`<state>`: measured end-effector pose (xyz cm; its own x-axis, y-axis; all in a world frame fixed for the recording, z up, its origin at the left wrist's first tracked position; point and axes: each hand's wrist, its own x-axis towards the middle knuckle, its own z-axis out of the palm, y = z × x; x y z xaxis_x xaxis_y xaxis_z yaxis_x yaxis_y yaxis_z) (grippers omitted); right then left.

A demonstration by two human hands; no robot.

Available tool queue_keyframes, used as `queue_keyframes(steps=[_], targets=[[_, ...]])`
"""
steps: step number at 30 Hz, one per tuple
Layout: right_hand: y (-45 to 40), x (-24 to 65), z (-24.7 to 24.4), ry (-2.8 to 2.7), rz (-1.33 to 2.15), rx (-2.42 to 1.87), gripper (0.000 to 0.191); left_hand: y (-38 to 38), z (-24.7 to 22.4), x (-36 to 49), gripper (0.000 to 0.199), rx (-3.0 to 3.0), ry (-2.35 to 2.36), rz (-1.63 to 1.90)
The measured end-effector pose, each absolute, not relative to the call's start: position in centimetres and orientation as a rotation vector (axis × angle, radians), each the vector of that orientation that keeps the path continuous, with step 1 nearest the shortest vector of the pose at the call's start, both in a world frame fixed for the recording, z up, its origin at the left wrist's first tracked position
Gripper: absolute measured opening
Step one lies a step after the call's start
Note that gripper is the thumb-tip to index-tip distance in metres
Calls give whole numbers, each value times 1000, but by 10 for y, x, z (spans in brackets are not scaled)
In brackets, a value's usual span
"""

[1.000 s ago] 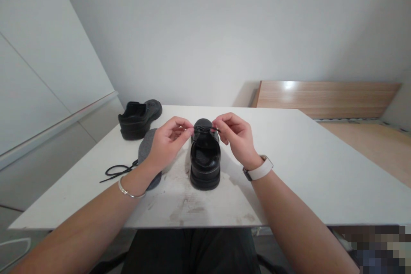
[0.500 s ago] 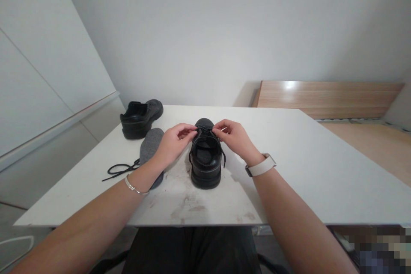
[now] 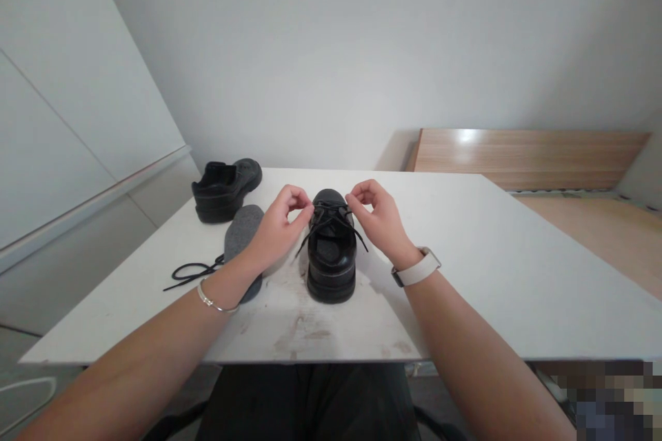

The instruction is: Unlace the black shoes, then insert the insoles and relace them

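A black shoe point(image 3: 332, 275) stands upright on the white table, its heel toward me and its toe pointing away. Black laces point(image 3: 332, 212) cross over its front, with loose ends hanging down on both sides. At the shoe's left side, my left hand point(image 3: 288, 220) is pinched closed on a part of the lace. My right hand point(image 3: 376, 216) pinches the lace on the right side, level with the left one. Both hands are slightly above the shoe's tongue area.
Another black shoe point(image 3: 220, 201) stands at the table's back left. In front of it lies a grey insole point(image 3: 243, 231), partly behind my left forearm, with a loose black lace point(image 3: 191, 274) beside it. A wooden board point(image 3: 527, 151) is beyond the white table point(image 3: 465, 303).
Both hands have risen a little and moved apart, drawing the lace outward. The lace ends now hang out at a slant on both sides of the shoe.
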<state>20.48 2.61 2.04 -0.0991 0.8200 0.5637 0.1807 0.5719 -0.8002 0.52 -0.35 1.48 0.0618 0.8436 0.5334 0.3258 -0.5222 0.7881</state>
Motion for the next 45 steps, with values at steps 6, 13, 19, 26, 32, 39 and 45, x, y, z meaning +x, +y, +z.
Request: queue_keyframes(steps=[6, 13, 19, 26, 32, 39, 45], targets=[[26, 213, 29, -1434, 985, -722, 31, -3, 23, -1, 18, 1561, 890, 1578], [35, 213, 16, -1808, 876, -1017, 29, -9, 27, -1, 15, 1575, 910, 1674], [29, 213, 22, -1880, 773, -927, 44, -17, 28, -6, 21, 1584, 746, 1472], [26, 215, 23, -2077, 393, -989, 65, -16, 25, 3, 28, 1835, 1114, 1460], [19, 211, 31, -1816, 784, -692, 56, -4, 8, 5, 21, 1890, 1305, 1363], [7, 215, 44, -1479, 1228, -323, 50, -1, 4, 2, 21, 1922, 1295, 1362], [20, 214, 31, -1615, 806, -845, 31, -6, 9, 6, 16, 1991, 1187, 1425]])
